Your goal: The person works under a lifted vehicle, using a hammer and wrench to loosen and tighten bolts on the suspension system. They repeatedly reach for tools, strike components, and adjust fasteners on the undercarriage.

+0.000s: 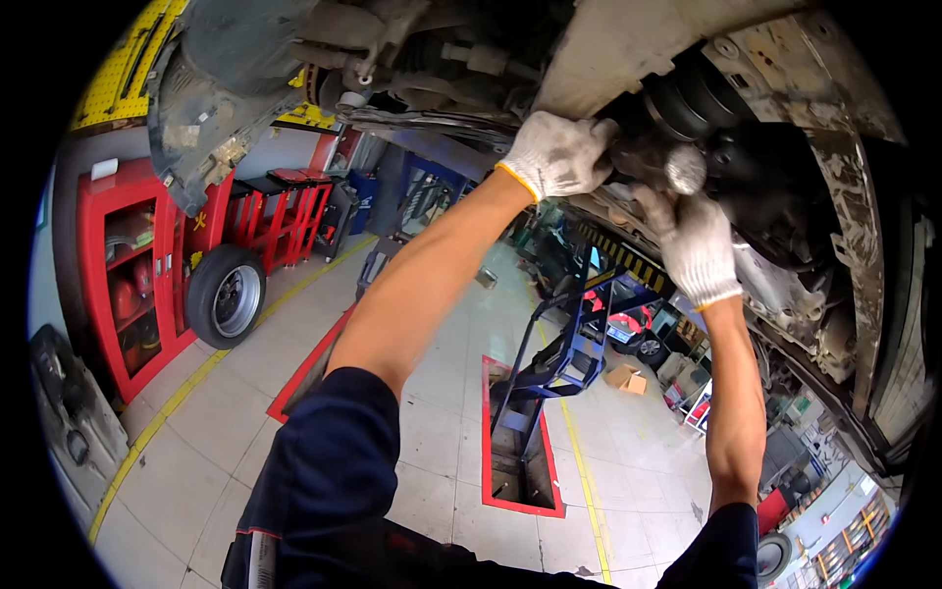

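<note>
I look up at the underside of a raised car (785, 88). My left hand (557, 155), in a white knit glove, grips a dirty metal part near the drive shaft. Just to its right sits the shaft's rounded metal end (685, 169), below a black ribbed rubber boot (687, 98). My right hand (699, 245), also gloved, is closed on the same joint part from below, fingers reaching up to the metal end. Both forearms are bare, with dark blue sleeves at the shoulders.
A loose wheel (226, 294) leans against a red cabinet (128, 275) at left. A blue scissor lift (549, 363) stands in a red-framed floor pit (520, 491). Yellow lines mark the tiled floor. Cardboard boxes (628, 378) and shelves lie at right.
</note>
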